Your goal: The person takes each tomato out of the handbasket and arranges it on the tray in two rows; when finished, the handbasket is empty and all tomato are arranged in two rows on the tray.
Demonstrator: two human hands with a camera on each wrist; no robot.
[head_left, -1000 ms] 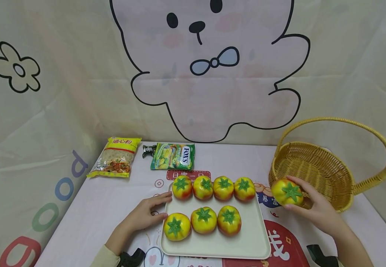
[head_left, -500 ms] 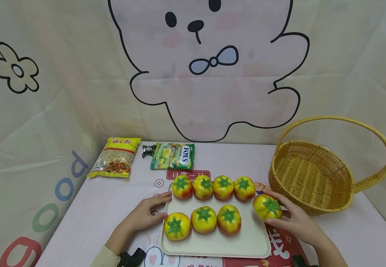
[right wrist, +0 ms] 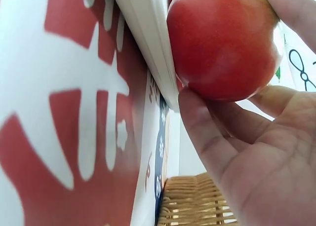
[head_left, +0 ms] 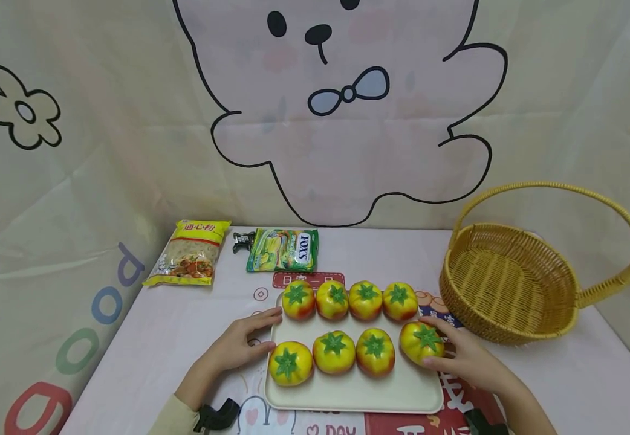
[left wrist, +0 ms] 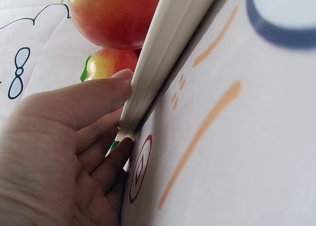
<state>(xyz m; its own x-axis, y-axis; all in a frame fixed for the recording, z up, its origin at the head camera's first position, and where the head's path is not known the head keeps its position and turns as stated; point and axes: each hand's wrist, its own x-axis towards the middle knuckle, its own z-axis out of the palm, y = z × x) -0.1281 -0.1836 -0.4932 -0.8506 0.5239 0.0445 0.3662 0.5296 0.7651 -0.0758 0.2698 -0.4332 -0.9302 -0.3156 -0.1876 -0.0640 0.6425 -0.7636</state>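
Observation:
A cream tray holds two rows of yellow-and-red tomatoes with green star-shaped tops. At the right end of the front row, my right hand grips a tomato between thumb and fingers, over the tray's right edge. In the right wrist view this tomato shows its red underside, close against the tray rim. My left hand rests with fairly relaxed fingers at the tray's left edge. The left wrist view shows its thumb and fingertips touching the tray's rim.
A wicker basket with a tall handle stands right of the tray, with nothing inside. Behind the tray lie a yellow pasta bag, a green candy bag and a small black wrapped piece. A printed cloth backs the table.
My right hand has carried the tomato leftward from the basket's rim to the right end of the tray's front row. The left hand has stayed at the tray's left edge.

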